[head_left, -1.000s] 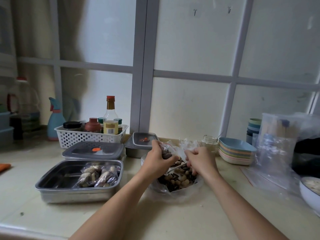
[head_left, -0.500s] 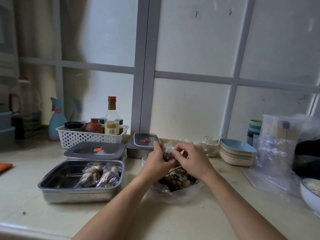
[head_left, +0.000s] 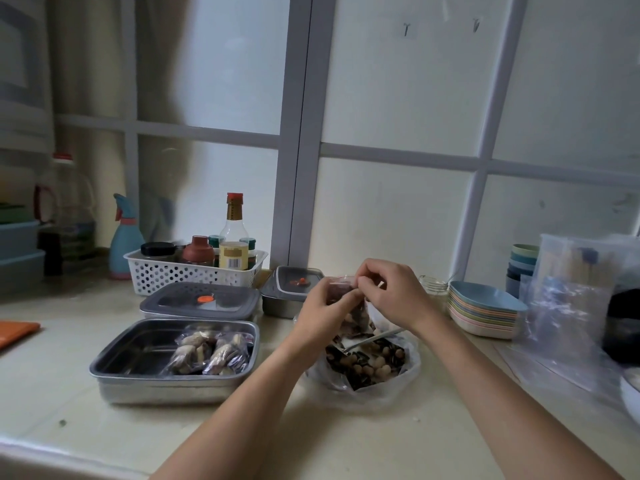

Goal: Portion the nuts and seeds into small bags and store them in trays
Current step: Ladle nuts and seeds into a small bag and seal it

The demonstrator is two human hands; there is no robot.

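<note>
A small clear bag (head_left: 353, 308) filled with nuts and seeds is held upright above the big plastic bag of mixed nuts and seeds (head_left: 367, 363). My left hand (head_left: 323, 311) grips its left side. My right hand (head_left: 391, 294) pinches its top edge. A metal spoon handle (head_left: 374, 339) rests in the big bag. To the left, an open steel tray (head_left: 138, 358) holds two filled small bags (head_left: 211, 351).
A grey lid (head_left: 201, 301) lies behind the open tray, and a smaller lidded steel tray (head_left: 294, 292) stands by the window frame. A white basket of bottles (head_left: 194, 268) is at the back left. Stacked plates (head_left: 485, 311), cups and clear bags (head_left: 575, 299) crowd the right.
Both hands have lifted the small bag higher above the big bag. My right hand moved from the big bag up to the small bag's top edge.
</note>
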